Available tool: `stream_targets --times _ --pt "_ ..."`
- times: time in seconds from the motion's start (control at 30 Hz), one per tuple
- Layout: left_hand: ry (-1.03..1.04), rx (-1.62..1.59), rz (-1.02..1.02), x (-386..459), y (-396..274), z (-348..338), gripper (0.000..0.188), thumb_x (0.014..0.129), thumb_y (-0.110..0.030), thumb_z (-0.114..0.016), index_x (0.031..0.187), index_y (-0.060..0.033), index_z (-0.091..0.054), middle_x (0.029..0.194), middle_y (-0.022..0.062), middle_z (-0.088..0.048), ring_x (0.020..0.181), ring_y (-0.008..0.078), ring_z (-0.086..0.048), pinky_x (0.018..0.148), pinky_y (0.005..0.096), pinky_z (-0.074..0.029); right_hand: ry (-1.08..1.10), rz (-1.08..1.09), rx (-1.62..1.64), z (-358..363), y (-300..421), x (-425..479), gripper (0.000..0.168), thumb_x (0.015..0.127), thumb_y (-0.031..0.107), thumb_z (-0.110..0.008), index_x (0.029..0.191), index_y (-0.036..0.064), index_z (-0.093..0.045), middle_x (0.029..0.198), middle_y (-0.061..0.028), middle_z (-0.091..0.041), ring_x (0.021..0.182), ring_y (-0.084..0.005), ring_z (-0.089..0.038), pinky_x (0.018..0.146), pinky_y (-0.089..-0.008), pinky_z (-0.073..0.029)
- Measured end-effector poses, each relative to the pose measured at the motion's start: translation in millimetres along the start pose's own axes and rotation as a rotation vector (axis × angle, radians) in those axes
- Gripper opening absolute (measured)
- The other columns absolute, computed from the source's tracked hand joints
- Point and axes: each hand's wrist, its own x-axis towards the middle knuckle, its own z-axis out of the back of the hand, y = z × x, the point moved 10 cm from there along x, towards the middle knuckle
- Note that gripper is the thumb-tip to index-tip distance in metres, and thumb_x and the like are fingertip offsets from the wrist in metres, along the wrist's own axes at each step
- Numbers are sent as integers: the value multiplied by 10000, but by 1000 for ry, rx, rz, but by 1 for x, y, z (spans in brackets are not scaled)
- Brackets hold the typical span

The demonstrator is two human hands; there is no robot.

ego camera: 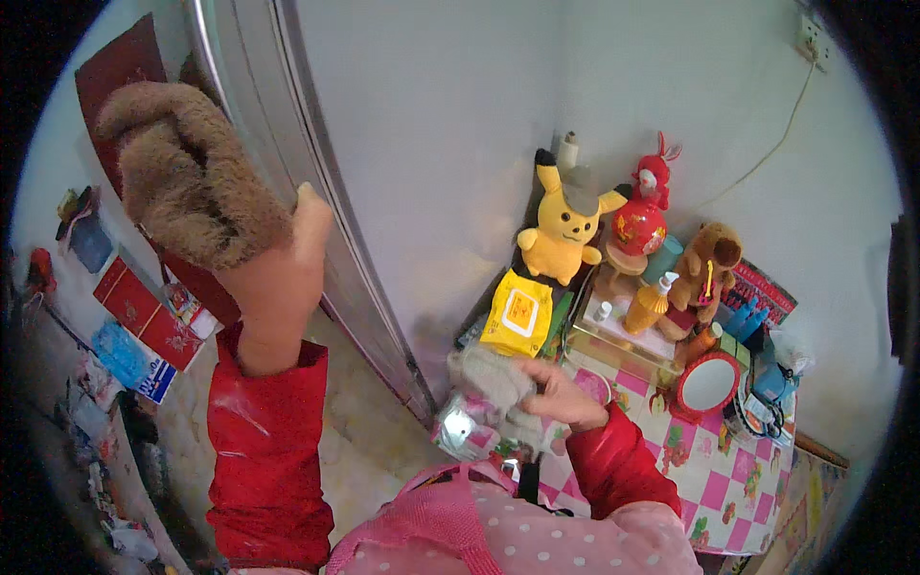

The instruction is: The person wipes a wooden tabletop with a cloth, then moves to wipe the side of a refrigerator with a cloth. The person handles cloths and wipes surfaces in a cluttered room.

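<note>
My left hand (pixel 277 295) is raised at the left, gripping a folded brown fluffy cloth item (pixel 194 180) whose pile covers most of the fingers. Lower down, my right hand (pixel 568 395) pinches a grey soft cloth (pixel 496 381) over the near left part of a table. Just behind that cloth lies a yellow pack of wipes (pixel 517 313). A yellow plush toy (pixel 568 230) with black-tipped ears sits farther back against the wall.
The checkered tablecloth (pixel 719 481) bears a round red-framed mirror (pixel 708 384), an orange pump bottle (pixel 649 305), a clear box (pixel 618 345) and a brown plush toy (pixel 708 266). A metal-edged door frame (pixel 316 151) stands between my hands. Red boxes (pixel 151 313) are at the left.
</note>
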Motion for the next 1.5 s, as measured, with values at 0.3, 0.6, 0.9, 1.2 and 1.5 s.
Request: stream_targets --times 0.3,0.6,0.9,1.2,1.5 --pt "81 -299 227 -15 17 -18 511 773 -189 -654 1185 40 -456 1170 192 -495 1119 373 -418 1019 460 -266 -510 801 -454 -18 158 100 639 668 44 -619 1284 -2 -455 1274 -161 -403 1199 -314 -387 1022 -390 -292" --pt "130 -182 101 -9 6 -7 512 756 -135 -647 1194 36 -444 1116 169 -507 1091 352 -435 1009 466 -273 -769 1018 -694 7 169 153 888 686 349 -609 1412 -14 -249 1439 -235 -268 1342 -405 -228 1076 -481 -169" --pt "-6 -264 217 -10 20 -3 734 662 -91 -680 1289 59 -327 1230 211 -425 1176 386 -394 1048 483 -241 -868 622 -260 162 175 209 600 873 239 -479 1349 -84 -310 1406 -283 -310 1332 -405 -257 1119 -421 -158" --pt "49 -177 164 -5 15 -6 808 680 -110 -650 1381 40 -277 1385 274 -282 1296 453 -231 1094 497 -141 -493 849 -807 -30 95 155 790 768 273 -598 1378 -80 -241 1439 -281 -212 1352 -450 -163 1122 -487 -80" --pt "68 -145 160 2 13 1 794 635 -70 -662 1319 62 -281 1273 235 -378 1215 409 -342 1057 498 -211 -476 591 -1274 -32 33 173 805 799 299 -587 1401 -63 -194 1434 -254 -232 1344 -399 -204 1126 -467 -85"
